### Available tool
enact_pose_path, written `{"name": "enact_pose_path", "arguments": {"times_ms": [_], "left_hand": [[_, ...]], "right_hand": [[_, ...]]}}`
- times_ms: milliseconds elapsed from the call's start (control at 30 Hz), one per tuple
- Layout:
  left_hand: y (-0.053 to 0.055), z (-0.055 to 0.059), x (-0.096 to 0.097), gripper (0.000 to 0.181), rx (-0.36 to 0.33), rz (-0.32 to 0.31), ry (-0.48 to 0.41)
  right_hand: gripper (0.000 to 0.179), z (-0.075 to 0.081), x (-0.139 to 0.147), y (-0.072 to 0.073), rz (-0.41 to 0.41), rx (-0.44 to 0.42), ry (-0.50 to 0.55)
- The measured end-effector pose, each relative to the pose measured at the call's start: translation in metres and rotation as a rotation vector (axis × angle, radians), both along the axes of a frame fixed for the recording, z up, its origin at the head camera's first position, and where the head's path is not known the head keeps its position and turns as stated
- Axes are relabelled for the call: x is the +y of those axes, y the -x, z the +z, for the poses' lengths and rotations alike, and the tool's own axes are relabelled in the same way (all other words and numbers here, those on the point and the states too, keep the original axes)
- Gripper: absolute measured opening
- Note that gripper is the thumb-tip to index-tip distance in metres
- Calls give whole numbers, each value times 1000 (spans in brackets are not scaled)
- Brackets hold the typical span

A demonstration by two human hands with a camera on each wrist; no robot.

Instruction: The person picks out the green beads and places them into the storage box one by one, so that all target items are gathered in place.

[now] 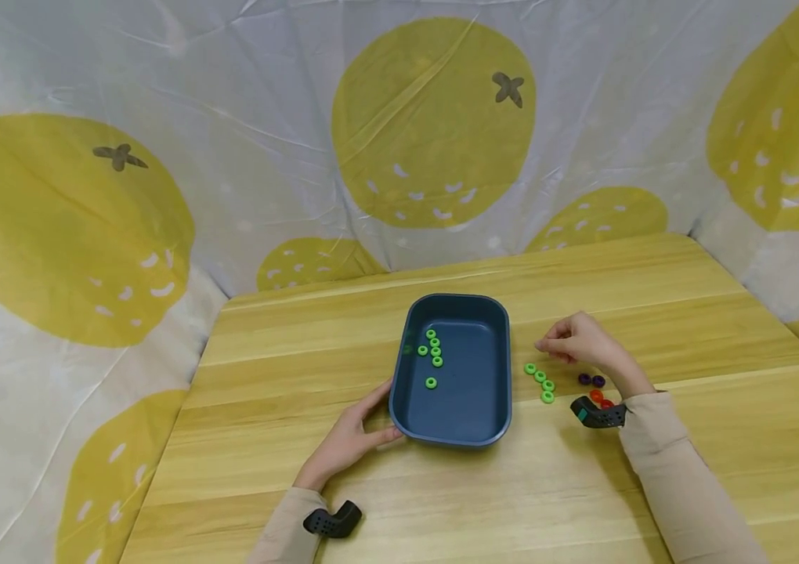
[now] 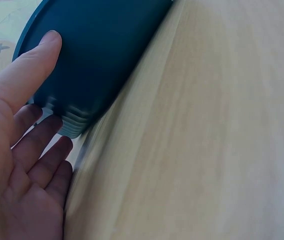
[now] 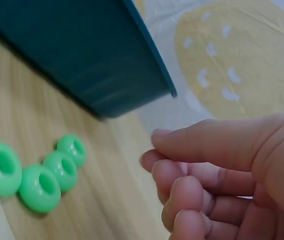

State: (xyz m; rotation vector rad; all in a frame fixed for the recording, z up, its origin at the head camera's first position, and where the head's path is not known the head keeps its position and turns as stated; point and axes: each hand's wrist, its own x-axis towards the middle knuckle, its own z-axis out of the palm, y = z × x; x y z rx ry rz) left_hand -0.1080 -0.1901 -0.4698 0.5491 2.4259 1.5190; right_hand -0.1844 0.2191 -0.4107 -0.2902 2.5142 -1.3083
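Note:
A dark blue rectangular tray [image 1: 453,439] stands on the table. At its near left corner is my left hand [image 1: 345,439]; in the left wrist view the thumb [image 2: 38,70] lies along the wall and the other fingers spread loosely by the corner. Several green ring-shaped beads [image 1: 435,352] lie inside, toward the tray's left side. Right of the tray, my right hand [image 1: 583,342] hovers with loosely bent fingers, thumb close over the index fingertip and nothing visible between them. Below it, several green beads [image 3: 40,189] lie in a slanting row on the table.
Purple beads [image 1: 591,381] and red beads [image 1: 597,396] lie under the right wrist, the red ones partly hidden by the black wrist mount [image 1: 598,413]. Behind the wooden table [image 1: 287,345] hangs a lemon-patterned cloth [image 1: 251,157].

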Motion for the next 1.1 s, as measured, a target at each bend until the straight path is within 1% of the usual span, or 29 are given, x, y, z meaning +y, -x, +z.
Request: {"name": "enact_pose_path", "arguments": {"times_ms": [133, 300, 433, 533, 600, 667, 767, 1100], "left_hand": [[2, 1, 0, 77, 7, -7, 5], [4, 1, -1, 77, 17, -4, 10], [4, 1, -2, 78, 26, -3, 16], [4, 1, -2, 78, 30, -3, 20], [4, 1, -2, 77, 35, -4, 21], [4, 0, -2, 77, 41, -8, 22], [4, -1, -2, 76, 43, -10, 23], [1, -2, -1, 76, 41, -10, 28]], "right_hand": [[22, -3, 5, -2, 25, -23, -42], [21, -4, 4, -4, 57, -42, -132], [25, -6, -4, -3, 46, -4, -206], [30, -10, -11, -2, 17, 42, -262], [31, -13, -14, -1, 0, 61, -280], [31, -16, -16, -1, -22, 59, -285], [30, -19, -17, -1, -33, 40, -272], [29, -22, -17, -3, -45, 15, -233]]}}
